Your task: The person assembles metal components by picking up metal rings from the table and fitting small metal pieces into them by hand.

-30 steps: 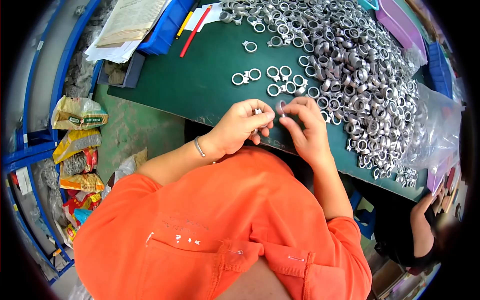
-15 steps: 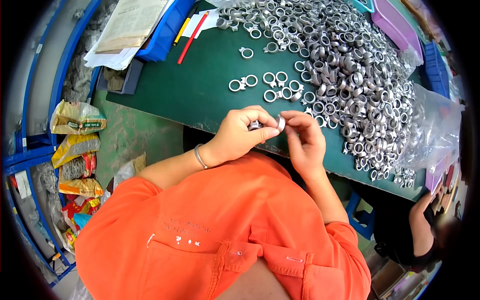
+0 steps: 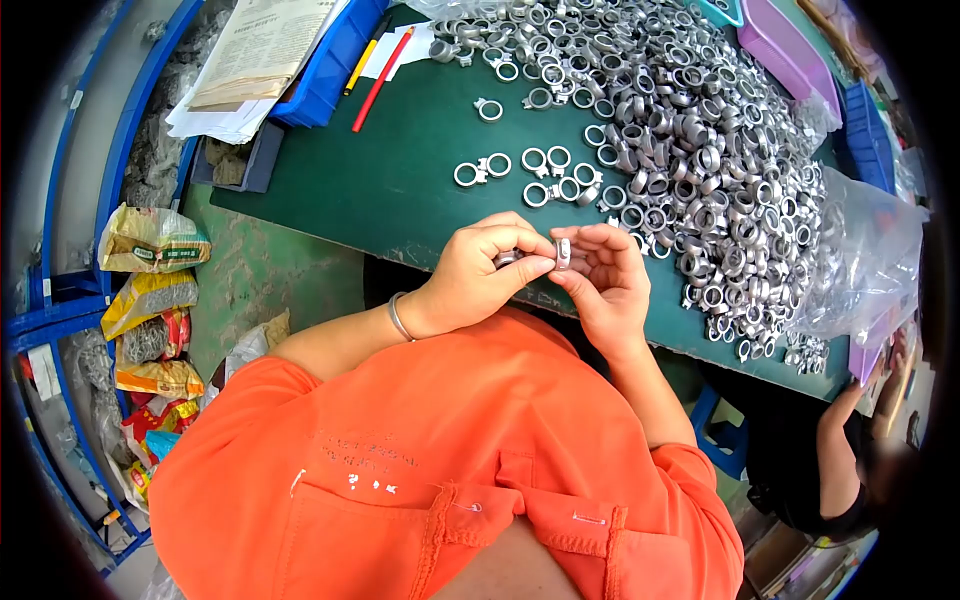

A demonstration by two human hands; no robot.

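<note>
Over the near edge of the green table (image 3: 340, 190), my left hand (image 3: 487, 268) has its fingers curled round a metal ring part (image 3: 506, 258), mostly hidden in the palm. Its thumb and fingertip also touch a second metal ring (image 3: 563, 254), seen nearly edge-on. From the right, my right hand (image 3: 607, 285) pinches that second ring between thumb and fingers. Just beyond the hands lie several loose rings with small lugs (image 3: 497, 165), some in touching pairs. A large heap of similar rings (image 3: 700, 150) spreads behind and to the right.
A red pencil (image 3: 383, 80), a yellow pencil (image 3: 361, 67) and a blue bin (image 3: 325, 75) with papers sit at the upper left. Clear plastic (image 3: 865, 255) lies right of the heap, near a pink tray (image 3: 790, 50). Another person's arm (image 3: 838, 450) shows at the lower right.
The ring in my right hand has come against my left fingertips and turned, showing its outer side. The view has shifted slightly. The other person's second hand has appeared at the right.
</note>
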